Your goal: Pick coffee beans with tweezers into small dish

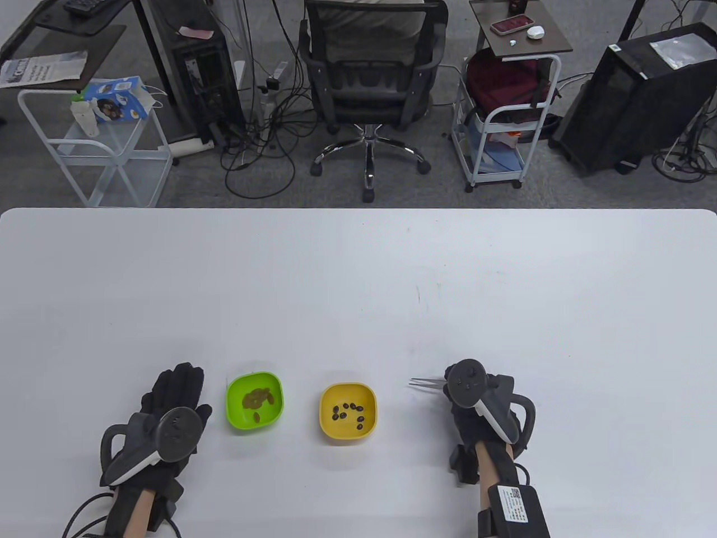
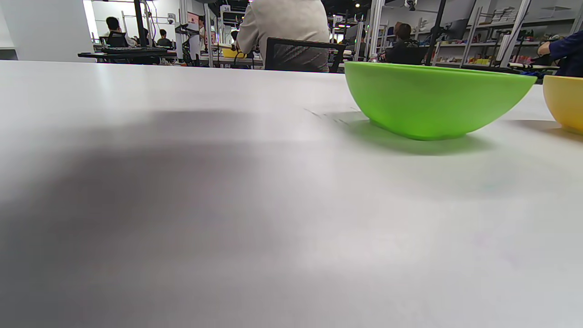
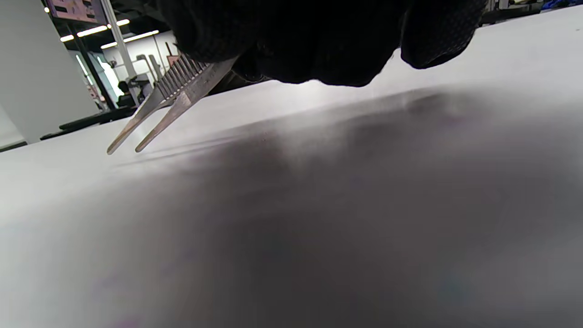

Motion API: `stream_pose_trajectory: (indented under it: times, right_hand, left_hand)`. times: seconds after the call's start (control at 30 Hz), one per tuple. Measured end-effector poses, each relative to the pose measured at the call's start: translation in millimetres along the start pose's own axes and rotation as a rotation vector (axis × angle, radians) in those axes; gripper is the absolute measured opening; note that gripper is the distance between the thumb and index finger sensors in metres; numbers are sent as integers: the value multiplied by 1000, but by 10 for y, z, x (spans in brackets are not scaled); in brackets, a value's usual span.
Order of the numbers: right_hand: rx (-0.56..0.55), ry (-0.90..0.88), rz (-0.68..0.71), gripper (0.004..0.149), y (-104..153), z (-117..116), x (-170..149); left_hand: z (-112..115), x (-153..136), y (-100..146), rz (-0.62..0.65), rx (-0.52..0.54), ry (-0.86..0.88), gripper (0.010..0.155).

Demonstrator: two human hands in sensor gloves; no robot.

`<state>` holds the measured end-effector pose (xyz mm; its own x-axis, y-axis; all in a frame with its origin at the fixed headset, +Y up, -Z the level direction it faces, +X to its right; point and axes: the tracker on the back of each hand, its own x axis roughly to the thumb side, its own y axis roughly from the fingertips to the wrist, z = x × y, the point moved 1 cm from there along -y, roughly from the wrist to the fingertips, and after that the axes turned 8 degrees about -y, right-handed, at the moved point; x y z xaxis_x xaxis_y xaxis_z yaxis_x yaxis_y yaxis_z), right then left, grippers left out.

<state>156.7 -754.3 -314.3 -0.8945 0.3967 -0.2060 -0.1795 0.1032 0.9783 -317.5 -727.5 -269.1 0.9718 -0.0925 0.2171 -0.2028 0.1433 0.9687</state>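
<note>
A yellow dish [image 1: 348, 413] near the table's front edge holds several dark coffee beans [image 1: 348, 411]. A green dish [image 1: 255, 401] to its left holds a small brownish heap [image 1: 257, 399]; it also shows in the left wrist view [image 2: 432, 98], with the yellow dish's edge [image 2: 566, 102] beside it. My right hand [image 1: 476, 412] holds metal tweezers [image 1: 427, 382] right of the yellow dish, their tips pointing left, apart and empty, just above the table in the right wrist view [image 3: 155, 107]. My left hand [image 1: 165, 412] lies flat on the table left of the green dish, fingers stretched out, holding nothing.
The white table [image 1: 358, 291] stretches far beyond the dishes. Past its far edge stand an office chair [image 1: 369, 73], white wire carts [image 1: 95, 140] and a computer tower [image 1: 638, 95].
</note>
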Motion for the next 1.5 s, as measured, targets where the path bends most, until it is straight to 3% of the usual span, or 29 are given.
stream_pose_trajectory:
  times: [0.5,0.73,0.93,1.17,1.3,1.5]
  right_hand:
    - [46,324,22,44,0,-151,227]
    - [49,307,17,45,13,-133,202]
    - [145,230,-3,54,81,12,200]
    - [40,92,117,62,470,314,219]
    - [-23,86,204,66,648,328,178]
    - [-68,124,238,70,701,311,202]
  left_hand:
    - [-9,-12,-7,-2,16,14,70]
    - [-16,-13,-5,2,13,17,70]
    - [-22,-10,2,10,17,24,70]
    - [-22,23,0,32,17,15,70]
    - [-19,22,2,26,13,12,70]
    - [-5,40,5,23,8,-9,70]
